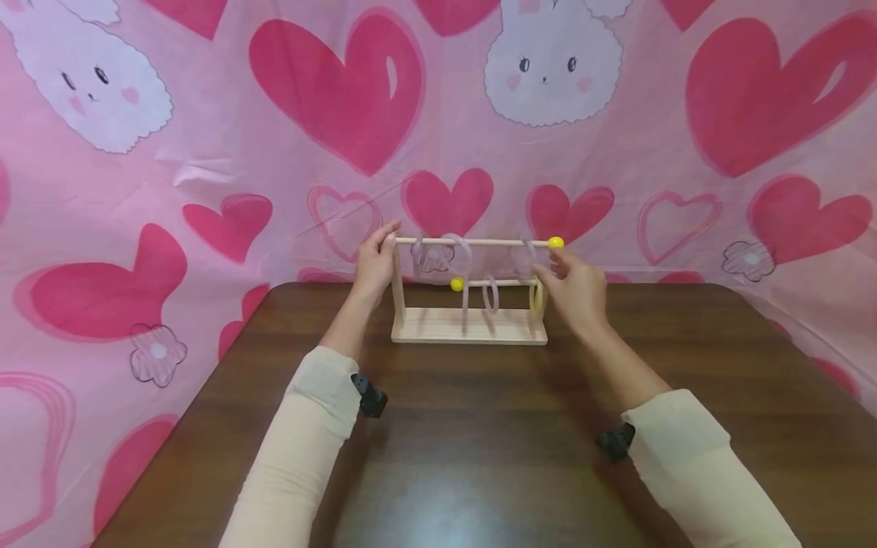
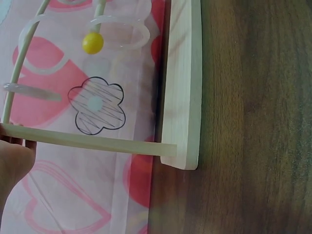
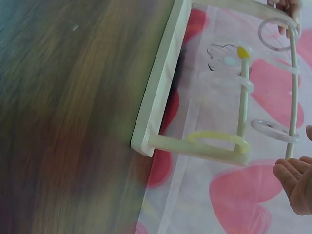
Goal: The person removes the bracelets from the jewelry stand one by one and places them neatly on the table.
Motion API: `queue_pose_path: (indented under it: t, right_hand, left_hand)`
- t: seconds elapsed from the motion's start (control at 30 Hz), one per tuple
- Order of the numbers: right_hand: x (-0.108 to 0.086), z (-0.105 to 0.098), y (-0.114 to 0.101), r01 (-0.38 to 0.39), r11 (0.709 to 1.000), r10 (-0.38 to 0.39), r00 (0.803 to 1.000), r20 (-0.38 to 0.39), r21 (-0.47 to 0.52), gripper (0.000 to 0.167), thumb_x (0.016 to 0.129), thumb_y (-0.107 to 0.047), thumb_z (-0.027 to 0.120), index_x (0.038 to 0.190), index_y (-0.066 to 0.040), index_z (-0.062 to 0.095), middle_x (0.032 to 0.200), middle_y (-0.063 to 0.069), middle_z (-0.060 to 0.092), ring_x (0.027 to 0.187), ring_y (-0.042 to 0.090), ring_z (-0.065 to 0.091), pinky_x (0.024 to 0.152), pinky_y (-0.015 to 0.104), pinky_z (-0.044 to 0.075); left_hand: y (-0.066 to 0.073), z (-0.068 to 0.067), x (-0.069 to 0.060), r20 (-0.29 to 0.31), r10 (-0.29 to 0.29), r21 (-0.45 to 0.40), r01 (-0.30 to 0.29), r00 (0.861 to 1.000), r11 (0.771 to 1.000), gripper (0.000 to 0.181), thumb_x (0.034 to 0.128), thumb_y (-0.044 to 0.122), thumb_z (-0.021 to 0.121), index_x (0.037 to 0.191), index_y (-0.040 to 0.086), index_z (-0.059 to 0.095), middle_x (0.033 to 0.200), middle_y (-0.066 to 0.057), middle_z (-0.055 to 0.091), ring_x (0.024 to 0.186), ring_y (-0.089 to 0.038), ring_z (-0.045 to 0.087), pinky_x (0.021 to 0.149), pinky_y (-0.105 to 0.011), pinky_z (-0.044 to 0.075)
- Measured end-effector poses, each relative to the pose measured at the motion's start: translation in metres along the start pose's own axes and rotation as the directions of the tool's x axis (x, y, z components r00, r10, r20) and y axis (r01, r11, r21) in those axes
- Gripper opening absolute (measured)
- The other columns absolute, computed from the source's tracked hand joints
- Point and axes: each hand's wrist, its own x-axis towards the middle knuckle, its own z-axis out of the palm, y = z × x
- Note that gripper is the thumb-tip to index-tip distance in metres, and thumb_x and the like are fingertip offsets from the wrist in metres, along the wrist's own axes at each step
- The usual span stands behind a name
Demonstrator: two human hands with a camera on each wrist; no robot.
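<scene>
A wooden rack (image 1: 438, 335) with two horizontal rods stands on the table. My left hand (image 1: 374, 266) grips the top of its left post (image 2: 92, 141). On the upper rod hang clear rings, one ring (image 1: 460, 255) left of the middle and another ring (image 3: 274, 130) near the right end. The lower rod, tipped with a yellow ball (image 1: 457, 284), carries clear rings, including one (image 1: 490, 295), and a yellow ring (image 1: 537, 298) by the right post. My right hand (image 1: 578, 293) is beside the upper rod's yellow end ball (image 1: 556, 243), fingers extended and thumb apart; contact is unclear.
The dark wooden table (image 1: 452, 449) extends in front of the rack and to both sides. Behind it hangs a pink cloth (image 1: 288, 205) with hearts and rabbits. A small black device (image 1: 370, 396) sits at the left cuff, another device (image 1: 617, 441) at the right.
</scene>
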Motion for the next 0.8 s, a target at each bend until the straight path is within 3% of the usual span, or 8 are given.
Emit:
queue_pose_path:
  t: [0.3,0.8]
  right_hand:
    - [0.006,0.01,0.001,-0.042,0.997,0.043,0.999,-0.005,0.063,0.034,0.08,-0.017,0.074,0.105,0.006,0.067,0.094,0.022,0.066,0.085,0.033,0.066,0.074,0.042,0.053]
    - [0.008,0.016,-0.002,-0.026,0.998,0.027,1.0,0.015,-0.053,0.02,0.081,-0.015,0.071,0.093,0.0,0.072,0.082,0.016,0.069,0.078,0.034,0.064,0.066,0.045,0.047]
  left_hand:
    - [-0.001,0.0,0.0,0.002,-0.002,-0.013,0.002,1.0,1.0,0.033,0.0983,0.012,0.044,0.129,0.011,0.055,0.131,-0.01,0.052,0.121,-0.019,0.045,0.101,-0.028,0.036]
    - [-0.002,0.0,0.0,-0.003,-0.005,-0.026,0.005,1.0,1.0,0.033,0.0982,0.013,0.044,0.129,0.012,0.055,0.13,-0.009,0.053,0.121,-0.019,0.045,0.101,-0.028,0.035]
